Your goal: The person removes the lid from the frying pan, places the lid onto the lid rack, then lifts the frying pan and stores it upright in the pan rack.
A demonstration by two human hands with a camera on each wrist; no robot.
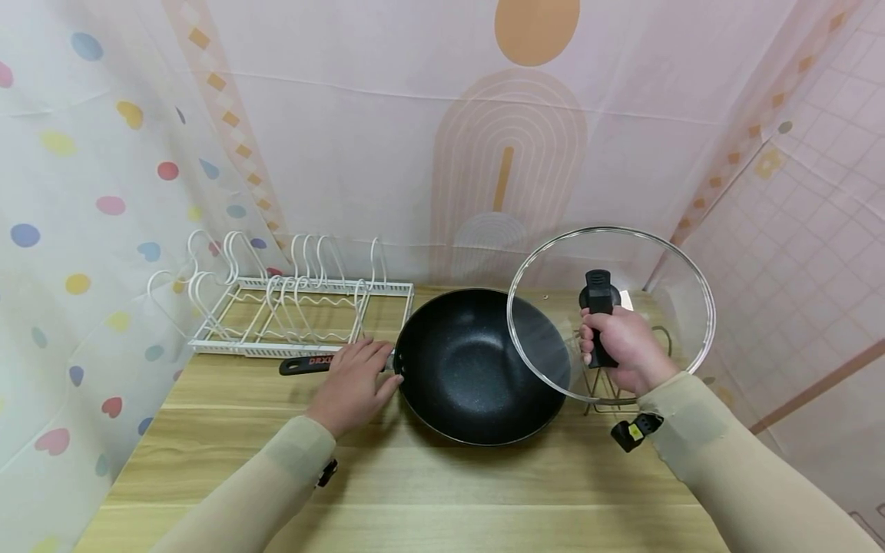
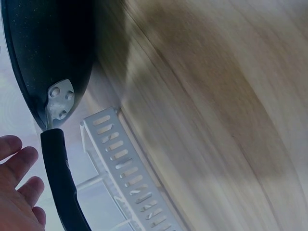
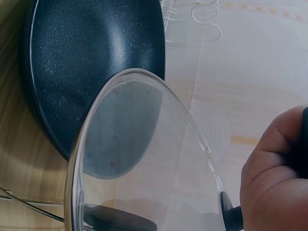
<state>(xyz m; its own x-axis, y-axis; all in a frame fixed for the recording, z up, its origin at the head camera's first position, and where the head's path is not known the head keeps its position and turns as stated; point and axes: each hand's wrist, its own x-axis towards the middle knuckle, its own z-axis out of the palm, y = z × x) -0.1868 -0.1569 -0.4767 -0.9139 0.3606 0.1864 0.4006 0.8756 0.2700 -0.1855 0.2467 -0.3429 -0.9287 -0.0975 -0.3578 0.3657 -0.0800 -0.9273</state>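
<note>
A black wok [image 1: 480, 369] stands on the wooden table, its long black handle [image 1: 304, 365] pointing left. Over that handle, close to the wok's rim, hovers my left hand [image 1: 353, 388]. In the left wrist view its fingers [image 2: 24, 163] are loosely bent and apart from the handle. My right hand [image 1: 625, 346] grips the black handle [image 1: 600, 288] of a clear glass lid [image 1: 553, 307] with a metal rim. The lid is held raised and tilted to the right of the wok, its left edge overlapping the wok in the head view.
A white wire rack [image 1: 249, 349] with tall curved loops stands at the left back, next to the wok's handle. Partly seen behind and through the lid is a thin gold wire rack [image 1: 593, 408]. Patterned curtains [image 1: 387, 153] hang along the table's back and sides.
</note>
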